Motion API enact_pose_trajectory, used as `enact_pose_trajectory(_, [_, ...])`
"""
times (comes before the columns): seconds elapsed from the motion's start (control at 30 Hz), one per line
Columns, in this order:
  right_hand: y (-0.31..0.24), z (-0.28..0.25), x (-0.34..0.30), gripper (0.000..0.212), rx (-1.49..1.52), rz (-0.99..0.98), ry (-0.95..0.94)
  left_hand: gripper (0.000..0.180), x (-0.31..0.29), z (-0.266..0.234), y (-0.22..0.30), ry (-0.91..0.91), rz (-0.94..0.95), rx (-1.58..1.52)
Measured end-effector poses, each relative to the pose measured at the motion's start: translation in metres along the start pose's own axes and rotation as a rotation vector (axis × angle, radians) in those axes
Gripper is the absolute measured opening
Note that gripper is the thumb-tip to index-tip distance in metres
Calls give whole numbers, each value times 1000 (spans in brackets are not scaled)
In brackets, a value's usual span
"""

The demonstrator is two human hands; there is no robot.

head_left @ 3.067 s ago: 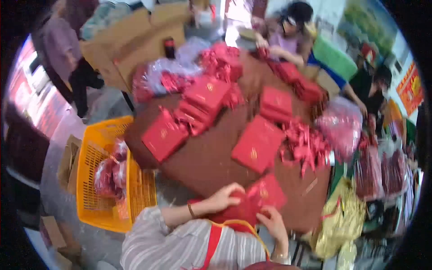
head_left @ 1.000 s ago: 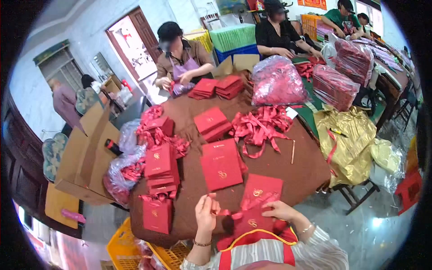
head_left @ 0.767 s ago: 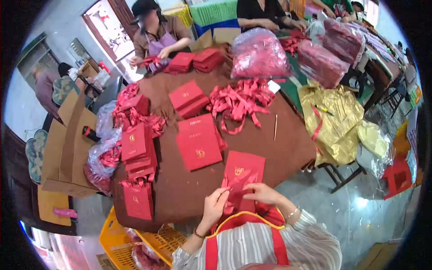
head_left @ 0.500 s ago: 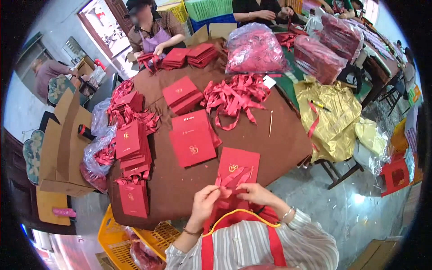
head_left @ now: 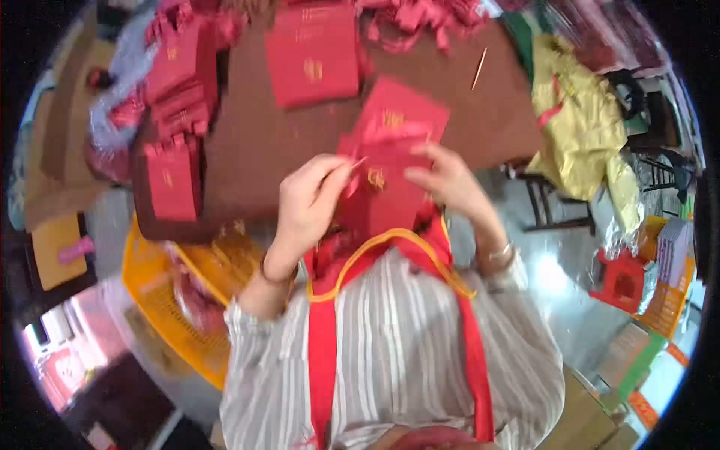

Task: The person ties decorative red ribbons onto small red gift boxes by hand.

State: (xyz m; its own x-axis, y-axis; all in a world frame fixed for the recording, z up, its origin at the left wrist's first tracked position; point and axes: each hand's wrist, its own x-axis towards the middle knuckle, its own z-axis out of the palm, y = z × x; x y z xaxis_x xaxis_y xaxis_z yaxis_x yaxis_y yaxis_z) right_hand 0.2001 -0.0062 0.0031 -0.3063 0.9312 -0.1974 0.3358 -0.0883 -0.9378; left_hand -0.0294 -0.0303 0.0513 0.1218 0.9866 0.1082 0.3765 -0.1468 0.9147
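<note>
A red gift bag (head_left: 379, 202) with a gold emblem lies in front of me at the table's near edge, its lower part against my red apron. My left hand (head_left: 311, 199) is closed in a pinch over its left side, with a red ribbon (head_left: 350, 185) at the fingertips. Over the right side hovers my right hand (head_left: 450, 184), slightly blurred, with thumb and fingers apart and nothing visible between them. Just beyond, a second red bag (head_left: 409, 109) lies tilted on the brown cloth, also blurred.
A stack of red bags (head_left: 313, 71) lies ahead, with more bags (head_left: 172, 180) at the left edge. Heaped red ribbons (head_left: 420, 19) and a thin stick (head_left: 478, 69) lie farther off. A yellow crate (head_left: 161, 292) stands below left; gold wrapping (head_left: 577, 120) hangs at the right.
The view has tilted down toward my body, so the far people have left it. My hands have moved apart; the right one has come off the ribbon. A bag's emblem now shows between them.
</note>
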Motion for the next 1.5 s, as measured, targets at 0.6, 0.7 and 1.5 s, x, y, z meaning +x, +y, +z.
enact_pose_trajectory(0.6, [-10,24,-11,31,65,162,-146,9,-15,58,-40,-21,126,337])
enact_pose_trajectory(0.7, [-9,18,-13,28,-26,78,-71,11,-2,58,-33,-39,194,337])
enact_pose_trajectory(1.5, [-7,28,1,31,84,174,-181,8,9,7,-38,244,163,-61])
